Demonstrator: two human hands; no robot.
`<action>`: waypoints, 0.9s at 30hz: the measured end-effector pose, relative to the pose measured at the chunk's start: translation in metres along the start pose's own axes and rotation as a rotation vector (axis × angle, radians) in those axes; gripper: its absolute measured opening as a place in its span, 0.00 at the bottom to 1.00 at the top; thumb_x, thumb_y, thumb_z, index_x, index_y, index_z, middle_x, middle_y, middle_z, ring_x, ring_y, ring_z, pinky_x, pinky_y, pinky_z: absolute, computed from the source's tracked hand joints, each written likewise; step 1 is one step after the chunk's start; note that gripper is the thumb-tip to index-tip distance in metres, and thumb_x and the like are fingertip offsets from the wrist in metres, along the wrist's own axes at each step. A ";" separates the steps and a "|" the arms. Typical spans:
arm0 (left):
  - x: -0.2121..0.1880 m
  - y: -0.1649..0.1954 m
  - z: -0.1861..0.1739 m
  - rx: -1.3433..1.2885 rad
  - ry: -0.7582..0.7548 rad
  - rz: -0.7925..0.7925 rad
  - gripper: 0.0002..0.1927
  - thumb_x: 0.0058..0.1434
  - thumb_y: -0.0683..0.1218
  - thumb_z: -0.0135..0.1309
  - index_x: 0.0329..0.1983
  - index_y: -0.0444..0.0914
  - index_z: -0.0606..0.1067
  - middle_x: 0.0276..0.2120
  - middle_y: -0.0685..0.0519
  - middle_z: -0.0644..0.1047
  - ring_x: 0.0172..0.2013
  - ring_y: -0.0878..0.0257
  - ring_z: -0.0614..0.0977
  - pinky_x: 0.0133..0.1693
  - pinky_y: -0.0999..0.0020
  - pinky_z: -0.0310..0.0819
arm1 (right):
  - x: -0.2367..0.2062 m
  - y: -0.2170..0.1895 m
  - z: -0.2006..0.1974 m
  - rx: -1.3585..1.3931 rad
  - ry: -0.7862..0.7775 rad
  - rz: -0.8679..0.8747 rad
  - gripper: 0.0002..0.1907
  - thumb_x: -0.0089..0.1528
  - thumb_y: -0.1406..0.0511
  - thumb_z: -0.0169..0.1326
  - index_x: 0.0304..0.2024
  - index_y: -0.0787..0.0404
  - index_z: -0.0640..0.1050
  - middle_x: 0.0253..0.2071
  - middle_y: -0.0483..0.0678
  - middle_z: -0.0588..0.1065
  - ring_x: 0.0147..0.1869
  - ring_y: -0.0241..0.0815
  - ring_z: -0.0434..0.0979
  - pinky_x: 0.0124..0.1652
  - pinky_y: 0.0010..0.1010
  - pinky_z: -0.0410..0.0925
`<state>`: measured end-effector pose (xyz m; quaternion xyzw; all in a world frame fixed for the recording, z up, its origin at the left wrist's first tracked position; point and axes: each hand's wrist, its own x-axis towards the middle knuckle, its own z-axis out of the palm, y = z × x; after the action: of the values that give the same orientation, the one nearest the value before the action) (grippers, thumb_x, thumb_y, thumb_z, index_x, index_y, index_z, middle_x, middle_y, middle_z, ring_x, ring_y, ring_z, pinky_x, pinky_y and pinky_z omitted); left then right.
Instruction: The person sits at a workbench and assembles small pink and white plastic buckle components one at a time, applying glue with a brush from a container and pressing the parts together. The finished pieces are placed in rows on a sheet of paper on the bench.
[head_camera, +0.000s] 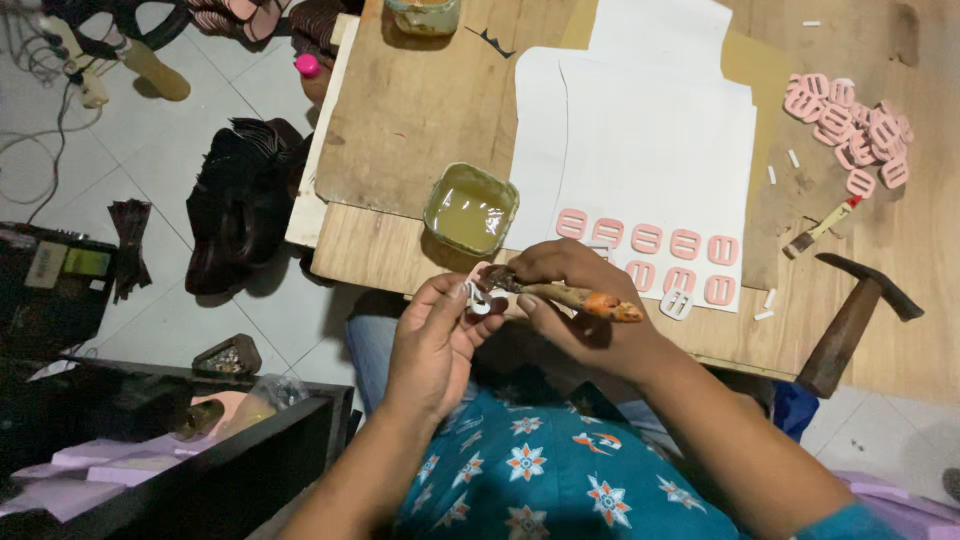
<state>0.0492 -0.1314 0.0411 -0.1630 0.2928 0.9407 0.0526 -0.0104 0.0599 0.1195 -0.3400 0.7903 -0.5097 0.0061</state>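
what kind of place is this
Most likely a small craft workshop, perhaps for footwear or accessories. A wooden worktable holds a tub of glue, rows of pink buckles on white paper, and a hammer. The right hand holds a glue-stained brush.

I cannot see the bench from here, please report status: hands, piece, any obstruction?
Left hand pinches small white buckle. Right hand grips glue brush, tip at buckle. Glue tub close, nothing blocking.
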 end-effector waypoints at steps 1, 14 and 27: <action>0.000 -0.001 0.000 0.000 -0.007 -0.004 0.08 0.71 0.44 0.49 0.50 0.37 0.71 0.45 0.47 0.80 0.43 0.59 0.83 0.46 0.62 0.80 | 0.000 0.000 0.001 0.017 -0.009 -0.015 0.10 0.62 0.71 0.59 0.46 0.62 0.76 0.50 0.52 0.77 0.56 0.46 0.81 0.54 0.33 0.74; 0.006 -0.006 -0.003 0.058 0.020 0.003 0.08 0.73 0.45 0.48 0.51 0.38 0.72 0.42 0.48 0.79 0.39 0.62 0.83 0.41 0.65 0.81 | -0.004 0.002 0.002 -0.150 -0.057 -0.083 0.15 0.56 0.73 0.60 0.46 0.59 0.77 0.48 0.51 0.78 0.51 0.48 0.82 0.48 0.34 0.75; 0.009 -0.008 -0.003 0.069 0.083 0.009 0.10 0.72 0.48 0.47 0.51 0.38 0.70 0.42 0.47 0.80 0.36 0.63 0.83 0.38 0.68 0.79 | -0.028 0.029 0.009 0.110 0.052 0.194 0.11 0.62 0.68 0.60 0.46 0.66 0.77 0.44 0.50 0.78 0.47 0.41 0.80 0.46 0.31 0.73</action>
<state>0.0434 -0.1264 0.0319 -0.1986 0.3278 0.9227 0.0415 -0.0008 0.0751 0.0824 -0.2478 0.7901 -0.5580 0.0536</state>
